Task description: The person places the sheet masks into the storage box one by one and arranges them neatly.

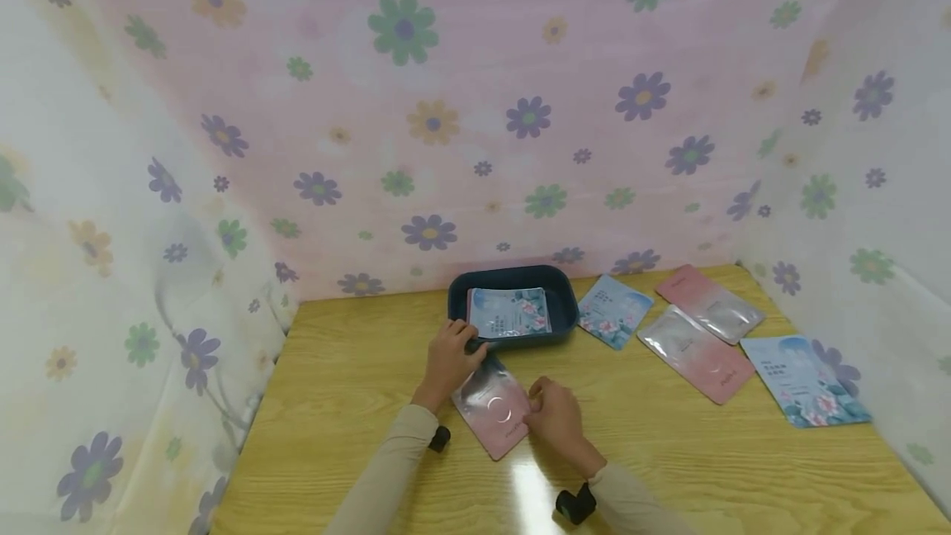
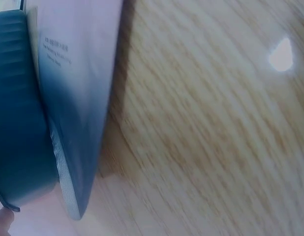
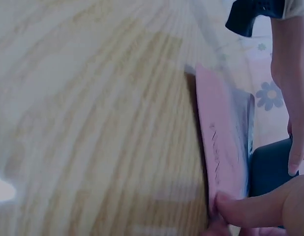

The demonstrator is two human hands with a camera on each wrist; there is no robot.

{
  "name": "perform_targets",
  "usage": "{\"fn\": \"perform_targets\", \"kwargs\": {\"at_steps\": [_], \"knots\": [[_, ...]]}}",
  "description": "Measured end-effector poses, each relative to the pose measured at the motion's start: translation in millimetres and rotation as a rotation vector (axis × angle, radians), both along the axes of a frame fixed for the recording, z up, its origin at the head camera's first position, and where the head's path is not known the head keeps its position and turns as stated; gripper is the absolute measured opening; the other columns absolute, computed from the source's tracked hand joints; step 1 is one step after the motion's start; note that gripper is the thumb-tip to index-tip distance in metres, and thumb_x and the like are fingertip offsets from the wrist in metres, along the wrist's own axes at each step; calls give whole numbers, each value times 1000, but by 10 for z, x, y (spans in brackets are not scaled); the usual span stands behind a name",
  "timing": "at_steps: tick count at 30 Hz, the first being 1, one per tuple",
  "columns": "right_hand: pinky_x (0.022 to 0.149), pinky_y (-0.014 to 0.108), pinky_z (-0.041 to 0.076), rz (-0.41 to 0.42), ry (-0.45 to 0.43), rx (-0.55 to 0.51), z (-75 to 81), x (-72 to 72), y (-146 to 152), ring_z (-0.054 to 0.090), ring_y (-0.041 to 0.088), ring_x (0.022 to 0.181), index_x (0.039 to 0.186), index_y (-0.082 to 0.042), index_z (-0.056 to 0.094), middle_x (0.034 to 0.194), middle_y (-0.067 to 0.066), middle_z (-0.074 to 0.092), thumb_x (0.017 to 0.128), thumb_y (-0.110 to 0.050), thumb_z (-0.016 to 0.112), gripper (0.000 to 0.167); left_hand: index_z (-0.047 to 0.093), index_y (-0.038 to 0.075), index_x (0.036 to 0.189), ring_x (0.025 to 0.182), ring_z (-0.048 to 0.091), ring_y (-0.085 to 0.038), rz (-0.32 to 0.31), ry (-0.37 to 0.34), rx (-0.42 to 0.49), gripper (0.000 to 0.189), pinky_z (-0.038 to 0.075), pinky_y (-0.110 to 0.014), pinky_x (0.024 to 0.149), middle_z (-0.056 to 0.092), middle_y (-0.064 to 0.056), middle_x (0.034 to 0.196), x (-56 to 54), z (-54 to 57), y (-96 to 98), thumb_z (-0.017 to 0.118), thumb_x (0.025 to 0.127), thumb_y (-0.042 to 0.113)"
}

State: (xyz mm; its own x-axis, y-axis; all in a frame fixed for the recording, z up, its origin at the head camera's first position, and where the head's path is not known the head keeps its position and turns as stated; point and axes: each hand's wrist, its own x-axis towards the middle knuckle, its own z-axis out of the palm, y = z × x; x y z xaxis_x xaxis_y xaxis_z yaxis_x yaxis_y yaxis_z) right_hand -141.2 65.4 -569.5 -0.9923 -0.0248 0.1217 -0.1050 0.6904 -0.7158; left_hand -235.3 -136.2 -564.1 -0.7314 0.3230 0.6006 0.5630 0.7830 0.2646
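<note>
A dark blue plastic bin (image 1: 562,312) stands at the back of the table, with face mask packets (image 1: 508,314) stacked in it, a blue floral one on top. My left hand (image 1: 451,357) grips the bin's front rim. Just before the bin, a pink and silver face mask packet (image 1: 492,404) lies at a slant, its silver end right at the bin's wall. My right hand (image 1: 557,418) pinches this packet's right edge; the thumb (image 3: 255,211) lies on its pink face in the right wrist view. In the left wrist view the packet (image 2: 78,98) leans beside the bin (image 2: 19,113).
Right of the bin lie a blue floral packet (image 1: 615,312), two overlapping pink and silver packets (image 1: 706,304) and another blue floral packet (image 1: 806,382) near the table's right edge. Flower-patterned cloth (image 1: 475,106) walls the wooden table (image 1: 334,378) at the back and sides.
</note>
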Motion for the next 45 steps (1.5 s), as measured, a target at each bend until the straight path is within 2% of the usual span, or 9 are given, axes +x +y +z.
{"fn": "perform_targets", "kwargs": {"at_steps": [3,6,14,18,23,28,30,37,45], "knots": [[48,27,40,17,87,-88,-38,4,-22,50,11,54,77,-2,62,59,-2,55,57,14,69,26,65,9,82,73,46,-16,-10,26,5,21,46,-28,57,55,0,82,5,8,0,78,76,24],[53,25,43,40,86,-160,-32,15,-15,54,14,61,76,-1,64,64,3,59,59,20,59,27,65,9,81,72,46,-16,-22,46,13,21,46,-28,57,55,0,81,9,9,0,78,76,24],[56,28,42,24,-205,-322,149,-22,130,57,19,76,84,2,71,91,15,67,75,14,53,24,64,11,81,73,46,-15,-22,49,7,21,45,-27,58,55,1,82,-3,-14,-16,78,77,27],[53,29,38,15,-355,-444,197,-75,208,50,18,67,93,7,70,101,18,66,78,14,51,26,63,11,81,72,46,-15,-28,56,12,21,46,-28,57,54,0,81,3,-20,-23,78,77,25],[52,31,45,-12,-442,-560,228,-79,256,48,17,56,111,7,64,107,21,61,71,14,66,40,64,11,82,72,47,-16,-33,53,16,20,46,-29,57,54,0,82,10,-9,-19,78,77,25],[49,28,39,8,-418,-561,233,-79,272,31,15,49,117,5,62,127,24,52,67,21,62,53,63,12,81,73,47,-15,-20,47,13,21,47,-28,58,54,1,82,1,-13,-17,78,77,26],[47,27,34,3,-402,-551,225,-80,286,27,15,48,116,4,63,125,23,54,68,21,58,51,63,12,80,73,47,-15,-27,45,19,21,47,-29,57,54,0,82,8,-6,-16,79,77,25],[48,25,38,-39,-328,-508,254,-81,379,49,18,65,103,3,70,116,19,61,74,19,49,39,64,10,81,75,47,-15,-8,33,18,22,47,-29,60,54,0,83,18,8,-2,79,76,26],[50,24,38,8,-169,-322,362,-97,483,50,19,73,102,-4,72,117,12,63,72,19,45,47,66,10,82,76,47,-15,14,-9,5,21,47,-27,60,56,1,83,22,24,-3,77,78,27]]}}
